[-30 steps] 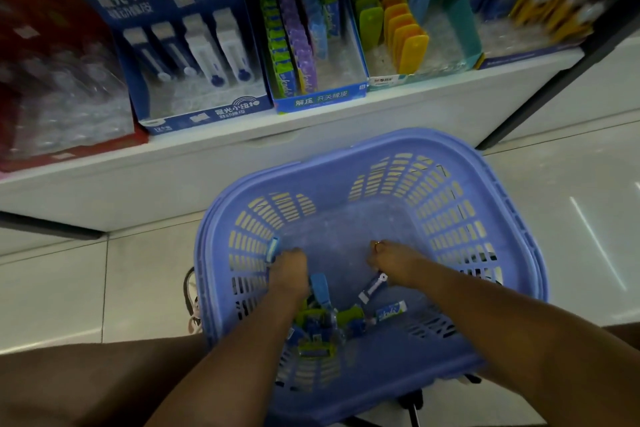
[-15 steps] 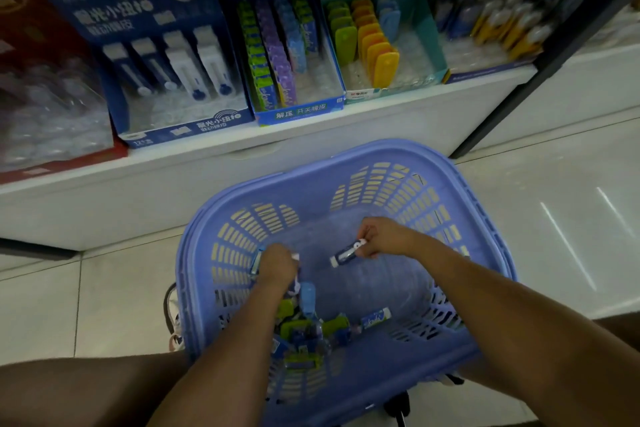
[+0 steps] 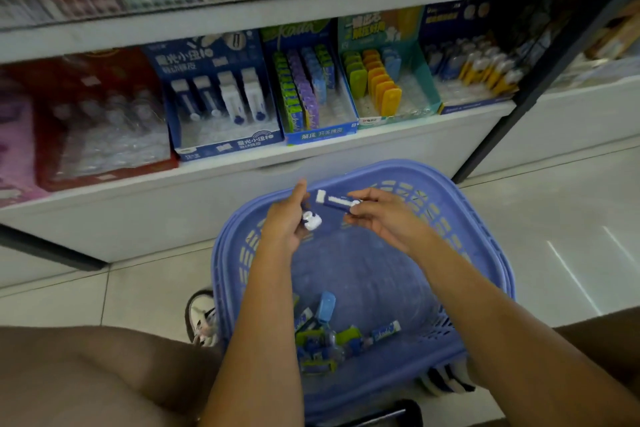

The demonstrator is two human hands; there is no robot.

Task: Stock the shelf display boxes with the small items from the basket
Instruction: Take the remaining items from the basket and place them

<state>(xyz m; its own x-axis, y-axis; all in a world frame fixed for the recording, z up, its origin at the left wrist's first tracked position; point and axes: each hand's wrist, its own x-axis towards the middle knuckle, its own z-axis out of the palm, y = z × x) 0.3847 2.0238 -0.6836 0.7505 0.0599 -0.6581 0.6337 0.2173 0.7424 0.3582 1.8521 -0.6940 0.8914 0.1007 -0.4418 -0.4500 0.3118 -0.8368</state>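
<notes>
A purple plastic basket (image 3: 481, 218) stands on the floor below the shelf, with several small blue and green items (image 3: 332, 336) heaped in its near corner. Both hands are raised above the basket's far rim. My right hand (image 3: 384, 218) pinches a blue-and-white stick eraser (image 3: 334, 200) by one end. My left hand (image 3: 287, 218) holds a second blue-and-white item (image 3: 311, 219) in its curled fingers. On the shelf stands a dark blue display box (image 3: 221, 146) with a few matching white-and-blue erasers, its front rows bare.
Beside the blue box sit a red box (image 3: 104, 163) on the left, a blue box of green and purple packs (image 3: 322, 135) and a teal box of yellow and orange items (image 3: 394, 118) on the right. A black shelf post (image 3: 512, 111) slants at the right. My knee and shoe (image 3: 201, 315) are left of the basket.
Both hands have risen out of the basket, each with a blue-and-white item, up to the far rim. The view has tilted upward, showing more of the shelves.
</notes>
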